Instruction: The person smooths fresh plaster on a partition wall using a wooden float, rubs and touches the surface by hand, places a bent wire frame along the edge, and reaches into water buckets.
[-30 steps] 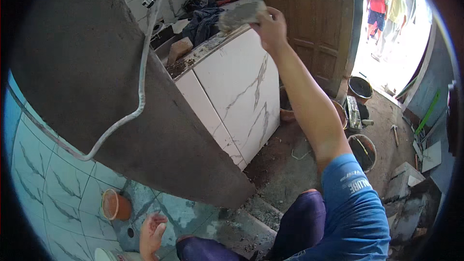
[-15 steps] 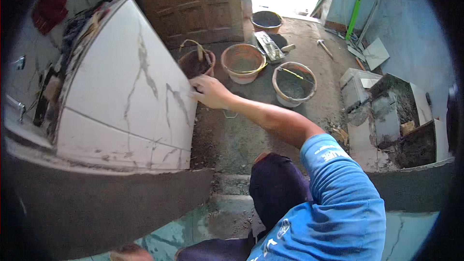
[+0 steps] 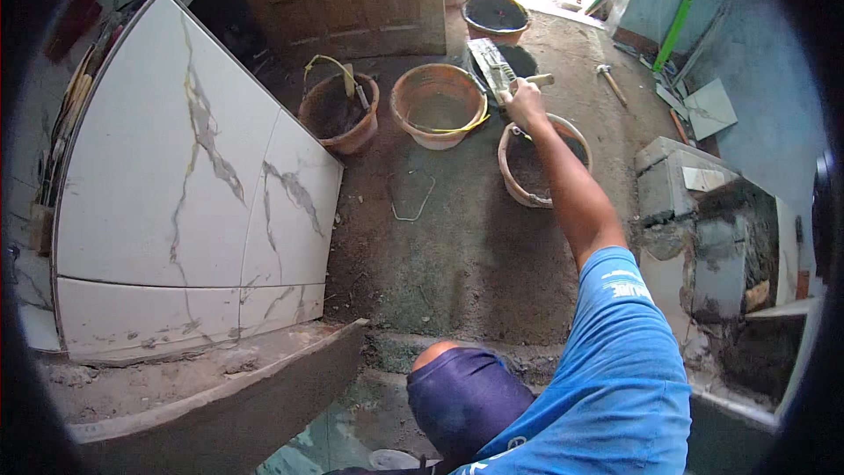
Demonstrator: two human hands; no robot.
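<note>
My right hand [image 3: 526,102] reaches far forward, its fingers curled at the near end of a flat metal trowel [image 3: 490,66]. The trowel lies slanted between the buckets, its grey face smeared. Just beside my fingers a wooden handle [image 3: 539,81] sticks out; which tool it belongs to is hard to tell. Below my wrist stands a bucket of grey mix [image 3: 527,185] with a wire handle. To the left is an orange bucket [image 3: 431,92] with a yellow handle. My left hand is out of view.
White marbled tiles [image 3: 167,185] cover a block at the left, above a rough ledge [image 3: 220,378]. Another bucket with tools [image 3: 338,114] stands by the wooden door [image 3: 343,0]. At the right lie a hammer [image 3: 611,85], a green level [image 3: 675,28] and broken blocks [image 3: 673,176].
My right hand has left the edge of the tiled block and moved right and forward to the trowel. The view has shifted, and my knee sits further left.
</note>
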